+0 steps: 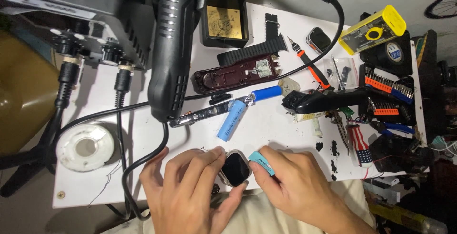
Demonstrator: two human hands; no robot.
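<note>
My left hand (188, 186) grips a small smartwatch body (234, 169) with a black screen and silver case, at the near edge of the white table (143, 134). My right hand (295, 181) holds a light blue flat pry tool (261, 161), its tip pressed against the watch's right edge. Both hands are close together above my lap.
A black hot-air gun (173, 43) and cables lie upper left, a solder spool (85, 147) at left. Blue cylindrical battery cells (232, 119), an opened maroon trimmer shell (238, 73), a black trimmer body (328, 99), a second watch (318, 39), screwdrivers and a bit set (388, 91) lie beyond.
</note>
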